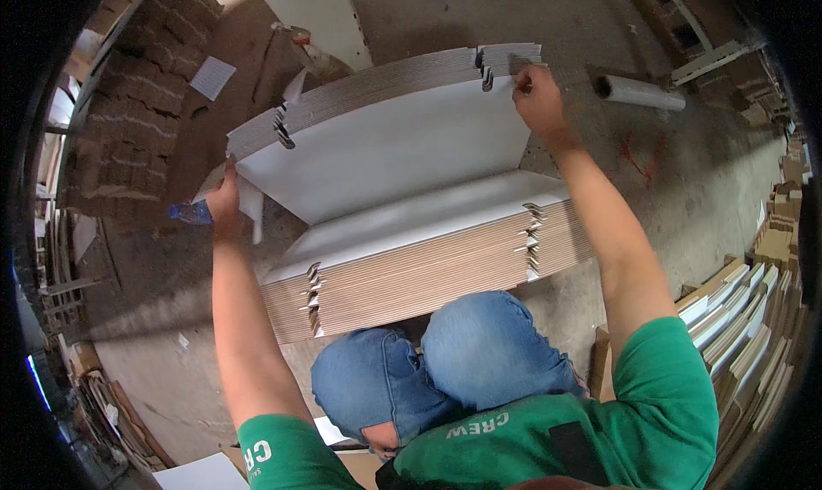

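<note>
View: head, looking down.
Far board stack [381,152]: on the floor ahead of the knees; many thin layers, white face sloping toward the person, layered edge farthest away.
Near board stack [428,280]: between the far board stack and the knees; white on top, brown layered edge toward the person. The two white faces meet in a shallow valley.
Long axis: left to right on both, the right end slightly farther off.
Notches: two stepped rows along each layered edge, one near either end.
Left hand [224,197]: at the far board stack's left corner, thumb by the edge; firmness of hold cannot be told.
Right hand [538,100]: at the opposite far corner, fingers curled in by the edge; whether clamped cannot be told. Hands wide apart.
Near side: jeans-clad knees [479,344] close behind the near board stack, little room.
Right side: concrete floor [685,190] beyond the forearm, with a pale roll [644,94] lying farther off.
Left side: blue-tinted bottle [190,213] beside the left hand; brown cardboard pile [128,130] farther out.
</note>
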Demonstrator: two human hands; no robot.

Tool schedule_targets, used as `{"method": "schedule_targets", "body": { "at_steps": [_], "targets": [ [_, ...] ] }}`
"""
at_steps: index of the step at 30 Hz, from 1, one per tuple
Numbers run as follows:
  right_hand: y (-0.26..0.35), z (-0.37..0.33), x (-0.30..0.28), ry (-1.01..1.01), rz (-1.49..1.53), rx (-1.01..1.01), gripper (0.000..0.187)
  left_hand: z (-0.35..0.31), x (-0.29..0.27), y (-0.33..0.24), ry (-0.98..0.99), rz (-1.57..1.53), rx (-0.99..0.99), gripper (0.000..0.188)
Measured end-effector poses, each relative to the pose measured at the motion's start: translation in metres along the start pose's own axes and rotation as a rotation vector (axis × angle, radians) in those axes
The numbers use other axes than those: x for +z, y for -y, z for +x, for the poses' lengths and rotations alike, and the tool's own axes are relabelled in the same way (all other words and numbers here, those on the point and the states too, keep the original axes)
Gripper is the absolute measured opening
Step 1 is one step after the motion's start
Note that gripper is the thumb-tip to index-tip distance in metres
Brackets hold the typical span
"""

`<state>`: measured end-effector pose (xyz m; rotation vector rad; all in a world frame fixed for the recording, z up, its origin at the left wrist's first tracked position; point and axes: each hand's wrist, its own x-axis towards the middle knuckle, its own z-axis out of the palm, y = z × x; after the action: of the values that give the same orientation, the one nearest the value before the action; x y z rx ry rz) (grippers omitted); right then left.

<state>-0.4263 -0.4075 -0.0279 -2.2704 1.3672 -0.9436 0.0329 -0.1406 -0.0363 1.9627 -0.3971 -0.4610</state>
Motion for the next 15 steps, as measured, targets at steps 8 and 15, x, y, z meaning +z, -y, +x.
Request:
{"method": "schedule_targets", "body": {
  "at_steps": [8,15],
  "targets": [
    [-0.022,-0.008,-0.022,-0.284,-0.269,0.104,0.018,-0.011,0.003,0.01,-0.051,-0.158,-0.031,0.036],
    [0.026,-0.031,-0.079,0.15,0.014,0.023,0.022,-0.047,-0.043,0.02,-0.09,0.036,0.124,0.029]
  ]
}}
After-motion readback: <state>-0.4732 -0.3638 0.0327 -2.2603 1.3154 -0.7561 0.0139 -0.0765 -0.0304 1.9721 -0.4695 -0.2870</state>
